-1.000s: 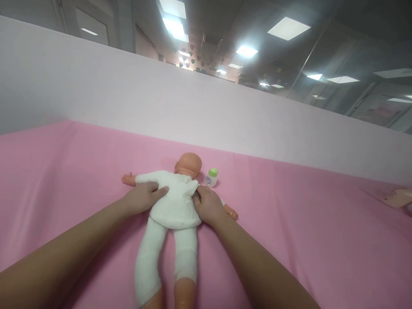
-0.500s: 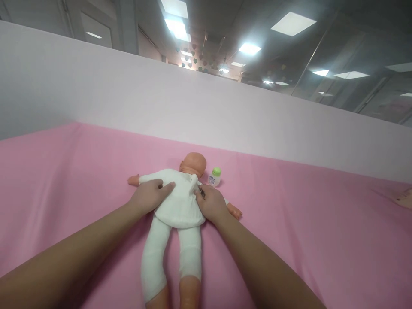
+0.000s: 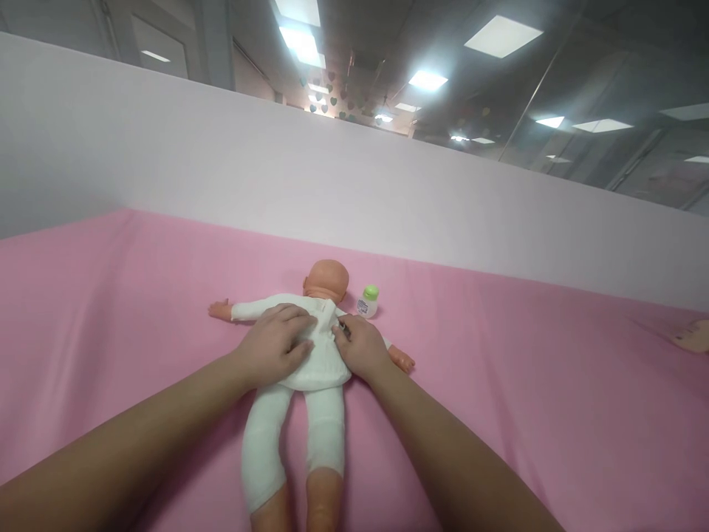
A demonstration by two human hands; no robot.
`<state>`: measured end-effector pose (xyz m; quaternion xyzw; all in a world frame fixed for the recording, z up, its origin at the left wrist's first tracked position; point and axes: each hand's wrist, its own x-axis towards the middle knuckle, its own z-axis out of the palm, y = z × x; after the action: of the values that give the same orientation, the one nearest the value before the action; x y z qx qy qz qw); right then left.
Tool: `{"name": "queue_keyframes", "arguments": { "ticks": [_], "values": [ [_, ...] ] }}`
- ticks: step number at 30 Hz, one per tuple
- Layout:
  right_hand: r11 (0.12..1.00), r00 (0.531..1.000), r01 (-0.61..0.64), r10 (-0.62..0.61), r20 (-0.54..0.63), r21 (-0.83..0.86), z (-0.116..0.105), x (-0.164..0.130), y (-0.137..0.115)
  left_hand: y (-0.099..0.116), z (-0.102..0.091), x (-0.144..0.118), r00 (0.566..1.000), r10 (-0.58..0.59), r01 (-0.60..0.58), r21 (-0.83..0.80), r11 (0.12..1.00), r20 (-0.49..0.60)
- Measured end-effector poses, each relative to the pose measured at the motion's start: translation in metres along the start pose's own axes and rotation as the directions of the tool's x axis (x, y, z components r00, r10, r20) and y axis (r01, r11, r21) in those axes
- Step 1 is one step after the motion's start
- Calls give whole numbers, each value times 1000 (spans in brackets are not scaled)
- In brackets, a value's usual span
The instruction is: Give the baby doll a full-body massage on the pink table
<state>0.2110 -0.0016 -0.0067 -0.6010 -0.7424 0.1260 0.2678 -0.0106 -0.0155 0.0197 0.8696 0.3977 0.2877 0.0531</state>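
Pink cloth (image 3: 138,295) covered the table, and a doll (image 3: 310,347) in a white suit lay on it face down, head toward the wall (image 3: 221,155). Left hand (image 3: 277,346) rested flat on the doll's back, fingers together. Right hand (image 3: 360,347) pinched the suit at the doll's right shoulder, fingers closed on it. Small bottle (image 3: 368,301) with green cap stood just beside the head

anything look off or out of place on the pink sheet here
Mostly tidy. The doll lies face down with both hands on its back. The small green-capped bottle stands upright by its head, nothing spilled. The one odd thing: part of another person's hand pokes in at the right edge of the sheet.
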Motion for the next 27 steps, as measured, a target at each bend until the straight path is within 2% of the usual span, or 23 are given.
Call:
{"name": "queue_keyframes", "arguments": {
  "ticks": [5,8,10,12,15,18,22,27],
  "values": [
    [999,1000,9,-8,-17,36,0,-1,2,1,-11,-1,988,-99,111,92,990,-122],
    [999,1000,13,-12,-28,48,0,-1,2,1,-18,0,972,-210,226,163,960,-107],
    [998,999,16,-14,-35,54,-1,-1,2,-1,-19,0,956,-278,289,147,946,-89],
    [998,999,12,-10,-41,57,-1,-1,2,-5,-16,0,957,-278,284,69,956,-86],
    [998,999,10,-8,-42,61,-1,-1,2,-10,-9,-1,984,-161,157,-58,986,-77],
    [997,999,22,-19,-39,71,-1,-1,2,-11,-2,-2,997,-81,82,-99,992,10],
    [998,999,25,-22,-48,62,1,-1,2,-10,2,-3,987,-95,119,-195,974,129],
    [998,999,27,-25,-46,53,-1,-2,1,-12,4,-1,980,-181,196,-463,864,77]
  ]
}}
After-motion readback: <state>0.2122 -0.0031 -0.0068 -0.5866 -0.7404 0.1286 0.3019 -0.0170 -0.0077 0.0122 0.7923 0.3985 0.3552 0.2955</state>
